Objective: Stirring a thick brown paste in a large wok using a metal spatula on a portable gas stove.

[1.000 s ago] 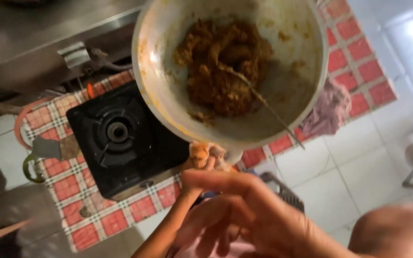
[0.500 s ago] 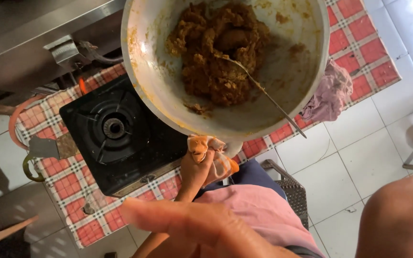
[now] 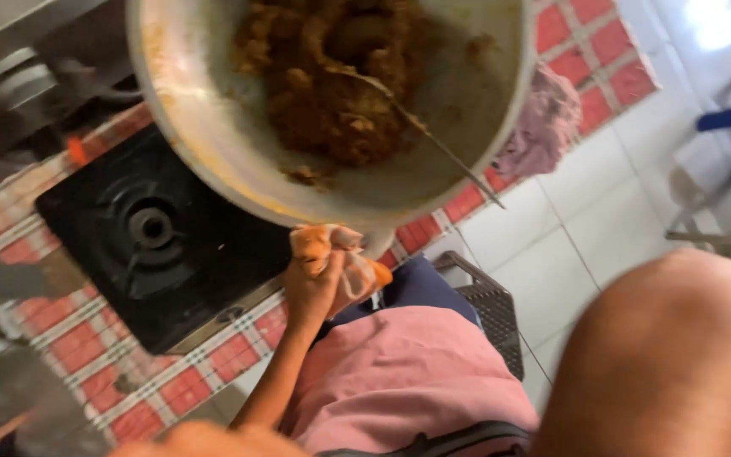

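1. The left hand [image 3: 319,283] is clenched around an orange cloth [image 3: 357,267] bunched over the handle of the pan. It carries the pan's weight from below its near rim.
2. The pan [image 3: 213,144], wide, pale and metal, hangs in the air above the counter, partly over the stove. It looks heavy for one hand, so a firm grip through the cloth and a level rim seem wise.
3. The black gas stove [image 3: 154,228] sits on a red-checked covering [image 3: 188,389], its burner uncovered beside the pan.
4. Brown, lumpy food [image 3: 332,93] fills the pan's middle.
5. A pink rag [image 3: 543,127] lies on the counter's edge, beyond the pan.
6. A thin spoon [image 3: 433,144] rests in the food, its handle sticking out over the rim; tilting could let it slide.
7. The right hand [image 3: 205,440] is only a blurred sliver at the bottom edge, so its grip cannot be told.
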